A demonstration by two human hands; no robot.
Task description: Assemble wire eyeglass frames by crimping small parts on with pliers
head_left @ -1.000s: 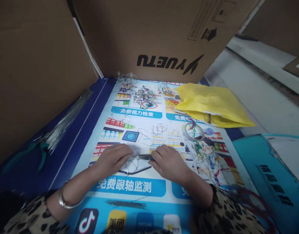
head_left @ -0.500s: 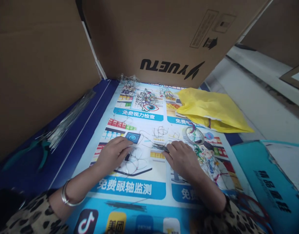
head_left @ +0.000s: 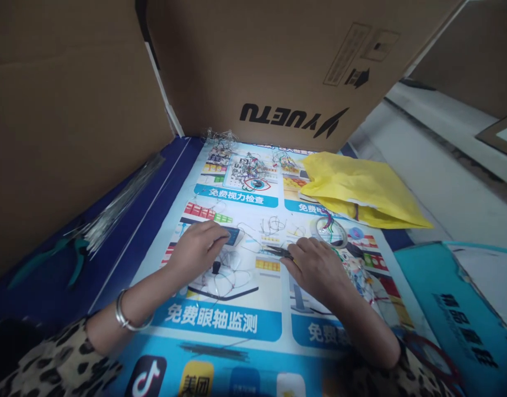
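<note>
My left hand (head_left: 199,248) is closed in a pinch over the printed sheet (head_left: 262,286), with a thin wire (head_left: 247,236) running from near its fingertips toward the right. Dark pliers (head_left: 278,252) are held in my right hand (head_left: 313,267), their jaws pointing left and slightly apart near the wire. Between and below the hands lies a loose tangle of thin wire (head_left: 232,278). Another wire coil (head_left: 273,224) rests just beyond the pliers. A clear roll of tape (head_left: 331,231) sits behind my right hand.
Cardboard panels (head_left: 253,60) stand behind and left. A yellow bag (head_left: 361,184) lies at back right, a teal packet (head_left: 456,309) at right. Straight wires (head_left: 121,204) and teal-handled pliers (head_left: 75,259) are at left; tangled coloured wires (head_left: 253,165) lie at the back.
My left hand has moved slightly up, its fingertips now closer together. The pliers' jaws show more apart than before. My right hand has shifted slightly right.
</note>
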